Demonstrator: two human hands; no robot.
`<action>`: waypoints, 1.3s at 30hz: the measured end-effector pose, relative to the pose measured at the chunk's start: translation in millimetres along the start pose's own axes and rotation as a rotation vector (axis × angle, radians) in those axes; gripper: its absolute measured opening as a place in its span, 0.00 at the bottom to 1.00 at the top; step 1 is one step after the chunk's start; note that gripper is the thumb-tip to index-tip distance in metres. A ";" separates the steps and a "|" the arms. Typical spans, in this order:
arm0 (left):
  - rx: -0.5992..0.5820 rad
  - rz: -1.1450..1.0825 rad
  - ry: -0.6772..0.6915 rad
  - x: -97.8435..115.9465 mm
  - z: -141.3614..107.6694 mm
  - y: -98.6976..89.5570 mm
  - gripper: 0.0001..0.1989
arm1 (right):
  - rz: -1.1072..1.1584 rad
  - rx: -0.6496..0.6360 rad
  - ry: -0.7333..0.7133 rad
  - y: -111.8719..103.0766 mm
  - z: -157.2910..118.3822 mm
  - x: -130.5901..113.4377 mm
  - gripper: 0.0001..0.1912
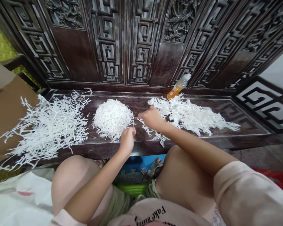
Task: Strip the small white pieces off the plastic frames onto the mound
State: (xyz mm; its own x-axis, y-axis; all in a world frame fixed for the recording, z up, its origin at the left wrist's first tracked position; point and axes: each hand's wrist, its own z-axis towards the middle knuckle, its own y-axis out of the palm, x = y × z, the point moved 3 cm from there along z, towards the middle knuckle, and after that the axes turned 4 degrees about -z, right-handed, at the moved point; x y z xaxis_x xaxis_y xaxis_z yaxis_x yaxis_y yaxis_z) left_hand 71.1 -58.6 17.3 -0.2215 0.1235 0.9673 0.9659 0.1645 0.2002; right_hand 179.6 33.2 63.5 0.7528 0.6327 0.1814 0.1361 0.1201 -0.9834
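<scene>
My left hand (128, 139) is closed in a pinch at the front edge of the bench, beside the lower right of a round heap of short white bits (113, 119). Whatever its fingers hold is hidden. Farther right, my right hand (152, 119) is closed too, its fingertips pointing left toward the heap. A thin white strand shows at those fingertips, but I cannot make out what is gripped. Next to that hand, a few loose white sprigs (159, 137) lie on the wood. Beyond them spreads a long pile of white branched pieces (198, 119).
Thin white branching stems (54, 125) form a loose pile at the left, overhanging the front edge of the dark wooden bench (247, 133). A bottle of orange drink (178, 87) stands behind the right pile, against the carved backrest (77, 59). A white bag (25, 191) lies lower left.
</scene>
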 end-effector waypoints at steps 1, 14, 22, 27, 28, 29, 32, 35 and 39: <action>-0.063 0.031 0.047 3.0 -4.5 1.2 0.10 | -0.020 -0.011 0.144 0.8 -0.2 16.9 0.09; 0.243 0.959 0.175 9.3 68.6 -69.2 0.13 | 0.607 -0.163 0.071 9.7 -11.9 3.5 0.16; 0.393 1.129 0.297 16.4 62.7 -74.4 0.15 | 1.126 -0.256 -0.072 4.8 -8.1 -10.4 0.23; 0.188 0.844 0.389 22.6 51.2 -53.0 0.11 | 1.076 -0.202 -0.027 7.8 -7.9 -12.5 0.22; 0.101 0.761 0.381 21.4 48.2 -46.8 0.11 | 1.063 -0.192 -0.025 8.8 -7.9 -12.8 0.22; 0.021 0.678 0.361 19.4 45.2 -40.7 0.11 | 1.053 -0.188 -0.026 10.0 -7.9 -12.8 0.22; -0.074 0.511 0.275 9.6 38.4 -27.6 0.11 | 1.050 -0.197 -0.049 14.5 -7.7 -12.3 0.25; -0.041 0.455 0.219 -0.7 37.2 -22.0 0.13 | 1.078 -0.221 -0.089 19.3 -7.1 -12.1 0.28; -0.077 0.261 0.114 -11.6 40.7 -18.4 0.12 | 1.127 -0.254 -0.095 23.1 -5.6 -12.8 0.26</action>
State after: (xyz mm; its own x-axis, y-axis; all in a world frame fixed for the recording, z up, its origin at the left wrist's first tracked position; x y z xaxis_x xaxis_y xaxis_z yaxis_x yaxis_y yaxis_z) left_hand 50.4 -23.3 -3.9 0.0483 0.0406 0.9980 0.9965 0.0660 -0.0509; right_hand 176.8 23.5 38.4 0.4797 0.3397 -0.8090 -0.4471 -0.6987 -0.5585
